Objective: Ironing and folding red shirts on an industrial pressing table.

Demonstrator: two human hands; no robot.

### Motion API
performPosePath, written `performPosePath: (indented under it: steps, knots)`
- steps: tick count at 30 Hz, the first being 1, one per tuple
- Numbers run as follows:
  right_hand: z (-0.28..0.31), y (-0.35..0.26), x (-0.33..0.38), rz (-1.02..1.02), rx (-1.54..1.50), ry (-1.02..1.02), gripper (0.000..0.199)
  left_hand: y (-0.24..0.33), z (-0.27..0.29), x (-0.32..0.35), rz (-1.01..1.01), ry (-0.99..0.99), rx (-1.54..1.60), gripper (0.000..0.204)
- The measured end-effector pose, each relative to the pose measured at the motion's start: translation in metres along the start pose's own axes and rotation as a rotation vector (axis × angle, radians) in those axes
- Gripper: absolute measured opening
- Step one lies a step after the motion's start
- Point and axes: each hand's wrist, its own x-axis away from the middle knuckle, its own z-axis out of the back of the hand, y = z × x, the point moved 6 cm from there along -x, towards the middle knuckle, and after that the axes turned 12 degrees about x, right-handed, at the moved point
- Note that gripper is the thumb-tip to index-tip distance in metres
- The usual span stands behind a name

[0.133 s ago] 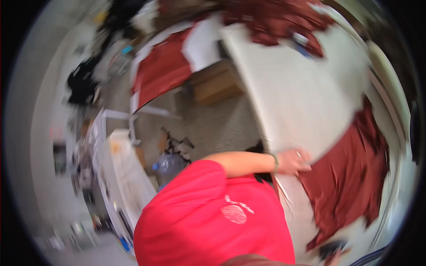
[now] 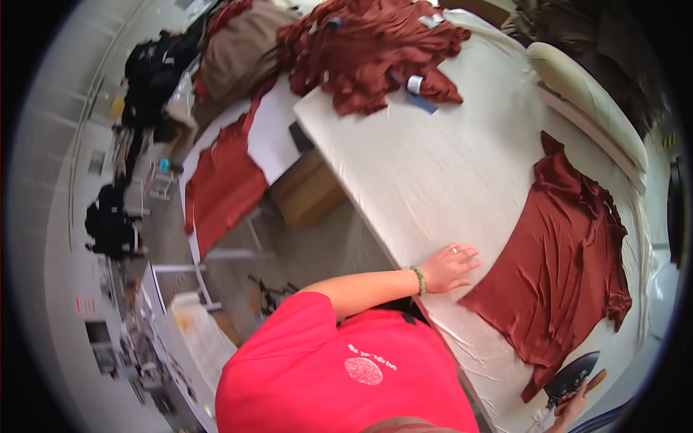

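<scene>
A dark red knit garment [image 2: 559, 260] is spread, wrinkled, over the cream cloth-covered table [image 2: 426, 177] on my right. My left hand [image 2: 449, 268], with a green bead bracelet and a ring, rests on the cover just left of the garment's near-left corner. Its fingers are stretched out and hold nothing. Low at the right, my right hand [image 2: 572, 408] is closed round the handle of an iron [image 2: 572, 377]. The dark iron is tilted beside the garment's near end, with its pointed end to the upper right.
More dark red garments [image 2: 372, 54] are heaped at the table's far end, with tags showing. Another red piece [image 2: 225, 180] lies on a white table to the left. A padded pressing board [image 2: 592, 108] runs along the far right edge. A cardboard box [image 2: 307, 191] sits below.
The whole view has swung, shifting the table and heap leftward in the picture, and is sharper. The iron in my right hand shows more fully. My left hand stays near the garment's corner.
</scene>
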Motion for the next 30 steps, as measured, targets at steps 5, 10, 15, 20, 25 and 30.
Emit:
performPosePath:
  steps: [5, 10, 15, 20, 25, 30]
  knots:
    - [-0.105, -0.066, 0.191, 0.310, -0.002, -0.043, 0.035, -0.070, 0.011, -0.102, 0.130, 0.051, 0.164, 0.046]
    - [-0.255, -0.100, 0.261, 0.417, 0.061, -0.303, 0.050, -0.132, -0.003, -0.189, 0.181, 0.143, 0.239, 0.040]
    - [-0.358, -0.207, 0.316, 0.367, 0.199, -0.312, 0.053, -0.191, 0.027, -0.222, 0.322, 0.081, 0.201, 0.042]
    - [-0.375, -0.221, 0.296, 0.247, 0.254, -0.185, 0.062, -0.169, 0.002, -0.264, 0.282, -0.095, 0.140, 0.041]
    - [-0.383, -0.255, 0.266, 0.281, 0.320, -0.143, 0.063, -0.152, -0.022, -0.293, 0.301, -0.210, 0.115, 0.038]
    - [-0.392, -0.297, 0.244, 0.338, 0.372, -0.178, 0.061, -0.159, -0.038, -0.296, 0.303, -0.157, 0.107, 0.027]
